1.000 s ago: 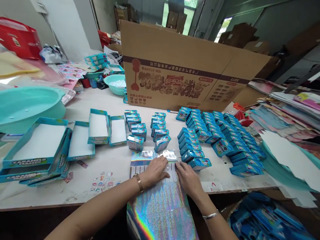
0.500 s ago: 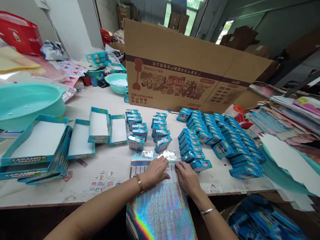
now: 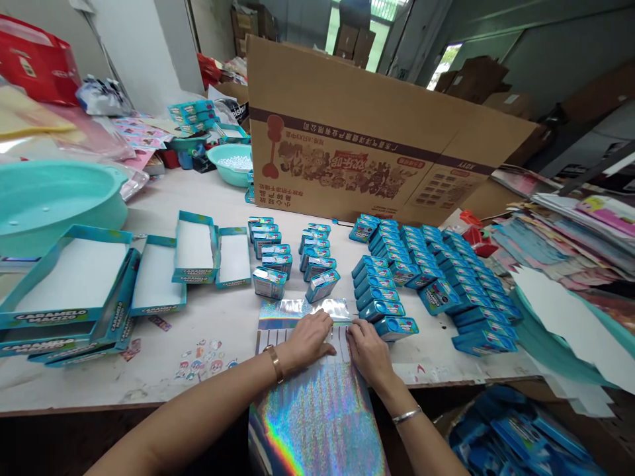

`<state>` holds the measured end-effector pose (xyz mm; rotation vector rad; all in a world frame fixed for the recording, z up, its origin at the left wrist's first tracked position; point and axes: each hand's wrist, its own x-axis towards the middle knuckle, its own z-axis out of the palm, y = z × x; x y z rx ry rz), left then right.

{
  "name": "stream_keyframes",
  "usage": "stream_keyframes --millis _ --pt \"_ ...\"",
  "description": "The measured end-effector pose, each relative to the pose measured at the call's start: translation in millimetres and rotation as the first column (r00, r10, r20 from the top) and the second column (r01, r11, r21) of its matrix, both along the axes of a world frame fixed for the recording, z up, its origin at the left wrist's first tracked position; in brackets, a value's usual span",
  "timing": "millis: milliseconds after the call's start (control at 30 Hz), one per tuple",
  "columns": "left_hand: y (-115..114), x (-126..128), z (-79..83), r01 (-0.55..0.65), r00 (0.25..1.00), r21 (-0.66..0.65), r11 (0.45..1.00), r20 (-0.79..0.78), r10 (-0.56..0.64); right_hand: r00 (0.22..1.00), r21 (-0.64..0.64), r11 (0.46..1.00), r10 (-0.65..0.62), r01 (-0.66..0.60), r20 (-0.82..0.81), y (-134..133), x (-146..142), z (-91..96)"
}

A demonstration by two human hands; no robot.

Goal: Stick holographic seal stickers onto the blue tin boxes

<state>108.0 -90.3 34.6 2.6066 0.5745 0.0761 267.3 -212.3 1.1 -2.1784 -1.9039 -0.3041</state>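
Observation:
A shiny holographic sheet runs from the tabletop over the front edge towards me, with a band of white strips across its upper part. Flat on that band rests my left hand, its fingers stretched forward and the thumb apart. At the sheet's right border, my right hand has its fingers bent together on the edge; the fingertips are partly hidden. Just beyond the sheet stand two short rows of small blue boxes. Right of my hands, a line of blue tins leans in a row.
Open blue trays with white linings sit on the left, beside a large turquoise basin. A big cardboard carton stands at the back. More blue boxes and paper stacks occupy the right. Below is a box of blue packs.
The view has shifted slightly. My right hand has edged a little to the left along the sheet's border; my left hand stays in place.

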Motion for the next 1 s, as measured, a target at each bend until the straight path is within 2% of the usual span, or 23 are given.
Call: stream_keyframes --millis 67,133,267,333,367,400,467,500,533,567,600,667,767,800,867,900,933,1000 --pt "-1 0 1.2 -0.006 1.0 -0.002 1.0 -0.006 0.006 1.0 0.001 1.0 0.013 -0.013 0.004 -3 -1 6.4" --pt "-1 0 0.8 -0.008 1.0 -0.015 1.0 -0.018 0.008 0.999 0.009 0.999 0.044 -0.044 0.002 -12 -1 21.4" --pt "3 -3 -1.7 -0.001 1.0 -0.124 0.992 -0.014 -0.001 0.993 0.035 0.998 0.061 -0.058 -0.099 -32 2 78.7" --pt "8 -6 1.4 0.024 1.0 -0.29 0.957 0.019 -0.019 0.971 0.028 0.997 0.07 -0.065 -0.23 -31 1 112.1" --pt "11 -8 4.8 0.054 0.998 -0.412 0.909 0.057 -0.033 0.952 0.014 0.998 0.07 -0.069 -0.298 -28 1 127.0" --pt "14 -9 9.4 0.096 0.992 -0.548 0.831 0.117 -0.038 0.931 -0.003 0.998 0.063 -0.069 -0.358 -22 -1 140.0" --pt "19 -11 21.0 0.191 0.965 -0.766 0.614 0.26 0.024 0.891 -0.039 0.998 0.034 -0.058 -0.453 -6 -3 158.6" --pt "21 -11 27.2 0.225 0.944 -0.824 0.52 0.317 0.095 0.872 -0.049 0.997 0.023 -0.054 -0.489 3 -4 164.3" --pt "23 -11 33.2 0.242 0.921 -0.854 0.46 0.352 0.169 0.855 -0.048 0.997 0.02 -0.052 -0.519 13 -5 167.8" --pt "26 -11 38.7 0.238 0.902 -0.868 0.436 0.364 0.232 0.837 -0.039 0.998 0.024 -0.054 -0.546 23 -6 169.3" --pt "30 -12 43.8 0.218 0.89 -0.871 0.441 0.363 0.277 0.82 -0.025 0.998 0.03 -0.054 -0.571 33 -6 169.2" --pt "43 -14 52.8 0.158 0.876 -0.847 0.507 0.357 0.324 0.784 0.011 0.999 0.045 -0.049 -0.619 55 -6 165.1" --pt "74 -18 67.2 0.023 0.869 -0.73 0.683 0.352 0.347 0.713 0.099 0.995 0.07 0.0 -0.697 93 -7 152.5" --pt "87 -19 72.6 -0.04 0.869 -0.65 0.759 0.352 0.348 0.699 0.135 0.99 0.075 0.032 -0.712 107 -8 147.2" --pt "115 -18 84.0 -0.182 0.879 -0.399 0.899 0.344 0.33 0.701 0.203 0.974 0.072 0.105 -0.71 136 -11 136.1" --pt "128 -15 89.2 -0.242 0.889 -0.242 0.94 0.333 0.314 0.718 0.223 0.965 0.056 0.141 -0.694 150 -12 130.6" --pt "140 -12 93.6 -0.287 0.901 -0.091 0.954 0.312 0.301 0.745 0.229 0.958 0.028 0.169 -0.666 164 -13 125.1" --pt "160 -5 98.9 -0.325 0.928 0.122 0.938 0.232 0.291 0.798 0.218 0.953 -0.04 0.212 -0.602 187 -14 114.5"
